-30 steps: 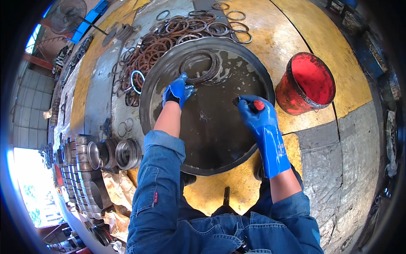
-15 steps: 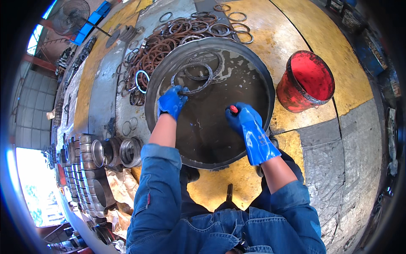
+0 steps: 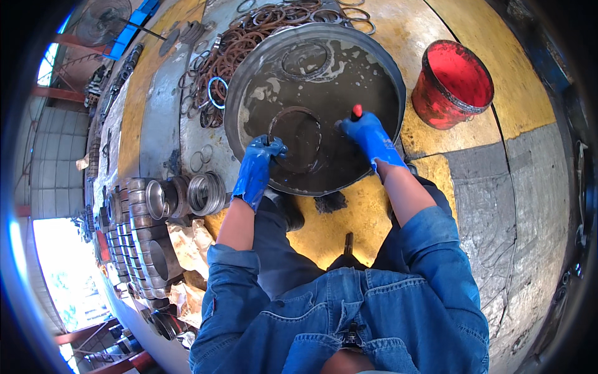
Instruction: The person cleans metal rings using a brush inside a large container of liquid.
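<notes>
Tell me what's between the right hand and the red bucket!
In the head view, dark liquid, the tub's rim and yellow floor lie between the right hand and the bucket.

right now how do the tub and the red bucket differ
The tub is much wider; the bucket is narrower and looks deeper for its width. The tub is dark grey; the bucket is red with dark smears. The tub holds dark, murky liquid; the bucket shows a bright red inside. Both are round and open at the top.
</notes>
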Motion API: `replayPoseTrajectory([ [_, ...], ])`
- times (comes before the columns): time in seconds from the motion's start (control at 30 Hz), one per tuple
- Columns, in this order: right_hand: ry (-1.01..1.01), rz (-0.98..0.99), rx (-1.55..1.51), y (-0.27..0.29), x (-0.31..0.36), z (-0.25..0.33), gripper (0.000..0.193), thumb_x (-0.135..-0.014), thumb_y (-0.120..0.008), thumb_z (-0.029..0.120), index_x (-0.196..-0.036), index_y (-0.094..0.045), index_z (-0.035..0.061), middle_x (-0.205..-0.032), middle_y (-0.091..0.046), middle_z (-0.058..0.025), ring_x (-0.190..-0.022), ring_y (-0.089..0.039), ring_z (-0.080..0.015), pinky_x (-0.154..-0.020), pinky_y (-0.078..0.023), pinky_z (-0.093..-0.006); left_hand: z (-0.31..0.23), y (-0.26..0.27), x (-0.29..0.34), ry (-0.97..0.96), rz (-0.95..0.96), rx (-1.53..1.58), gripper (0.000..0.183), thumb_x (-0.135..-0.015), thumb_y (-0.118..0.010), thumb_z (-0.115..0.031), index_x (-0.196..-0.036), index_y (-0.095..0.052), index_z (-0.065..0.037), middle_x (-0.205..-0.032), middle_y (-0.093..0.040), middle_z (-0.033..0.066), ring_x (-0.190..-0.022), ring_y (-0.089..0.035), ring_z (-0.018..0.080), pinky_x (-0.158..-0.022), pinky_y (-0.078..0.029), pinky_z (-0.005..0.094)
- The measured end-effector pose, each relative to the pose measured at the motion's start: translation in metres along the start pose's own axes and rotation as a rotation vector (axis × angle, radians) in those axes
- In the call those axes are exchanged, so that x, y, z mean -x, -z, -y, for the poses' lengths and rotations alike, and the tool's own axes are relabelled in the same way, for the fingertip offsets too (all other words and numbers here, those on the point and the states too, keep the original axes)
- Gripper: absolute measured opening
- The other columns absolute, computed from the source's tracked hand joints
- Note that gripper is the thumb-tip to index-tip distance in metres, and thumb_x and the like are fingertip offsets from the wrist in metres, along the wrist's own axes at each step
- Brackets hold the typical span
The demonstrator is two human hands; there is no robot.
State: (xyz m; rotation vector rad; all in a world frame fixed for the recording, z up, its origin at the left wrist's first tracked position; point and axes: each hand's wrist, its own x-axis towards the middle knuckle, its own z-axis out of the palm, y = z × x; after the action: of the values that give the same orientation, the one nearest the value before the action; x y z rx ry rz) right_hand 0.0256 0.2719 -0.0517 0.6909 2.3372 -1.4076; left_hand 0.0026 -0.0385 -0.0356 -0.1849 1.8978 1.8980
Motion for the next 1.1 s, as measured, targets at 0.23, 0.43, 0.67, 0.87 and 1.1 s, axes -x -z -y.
replayPoseTrajectory([
  [0.23,0.555,0.349,-0.732,-0.014,0.046,0.039,0.026,-0.095,-0.071,0.021,-0.114,-0.076,0.0051,-0.102,-0.075,-0.0045,-0.094,-0.067,-0.0113,-0.087,-0.055,-0.0296,0.023,-0.028,-0.017,-0.054,0.149,-0.152,0.024,-0.091,-0.069,-0.006,-0.114,-0.070,-0.001,-0.095,-0.074,0.0079,-0.086,-0.067,0.0148,-0.080,-0.054,0.0303],
  [0.43,0.403,0.239,-0.652,-0.022,0.019,0.040,0.026,-0.095,-0.073,0.025,-0.111,-0.076,0.0038,-0.097,-0.075,-0.0037,-0.087,-0.067,-0.0115,-0.080,-0.055,-0.0302,0.023,-0.048,-0.012,-0.056,0.089,-0.210,0.018,-0.092,-0.069,-0.008,-0.108,-0.070,0.000,-0.090,-0.073,0.0067,-0.081,-0.066,0.0136,-0.076,-0.054,0.0295],
  [0.67,-0.015,-0.112,-0.409,-0.025,-0.042,-0.011,0.032,-0.087,-0.073,0.032,-0.094,-0.076,0.0007,-0.083,-0.075,-0.0114,-0.077,-0.072,-0.0200,-0.073,-0.055,-0.0349,0.012,-0.052,-0.004,-0.041,0.080,-0.266,0.010,-0.095,-0.068,-0.010,-0.098,-0.067,-0.001,-0.087,-0.071,0.0074,-0.078,-0.066,0.0149,-0.076,-0.053,0.0287],
  [0.87,0.059,-0.266,-0.058,-0.025,-0.021,0.000,0.041,-0.083,-0.076,0.036,-0.102,-0.074,-0.0004,-0.089,-0.076,-0.0160,-0.086,-0.074,-0.0229,-0.080,-0.055,-0.0382,0.020,-0.038,-0.009,0.009,0.041,-0.062,0.015,-0.090,-0.072,-0.015,-0.099,-0.070,-0.003,-0.083,-0.071,0.0057,-0.077,-0.066,0.0139,-0.075,-0.052,0.0272],
  [1.1,0.319,0.218,-0.912,-0.030,0.022,0.032,0.027,-0.092,-0.072,0.028,-0.103,-0.077,0.0036,-0.089,-0.072,0.0007,-0.080,-0.064,-0.0088,-0.071,-0.050,-0.0261,0.009,-0.049,0.000,0.166,0.089,-0.108,0.032,-0.095,-0.069,-0.035,-0.110,-0.070,-0.007,-0.094,-0.073,0.0060,-0.086,-0.066,0.0167,-0.083,-0.049,0.0290],
])
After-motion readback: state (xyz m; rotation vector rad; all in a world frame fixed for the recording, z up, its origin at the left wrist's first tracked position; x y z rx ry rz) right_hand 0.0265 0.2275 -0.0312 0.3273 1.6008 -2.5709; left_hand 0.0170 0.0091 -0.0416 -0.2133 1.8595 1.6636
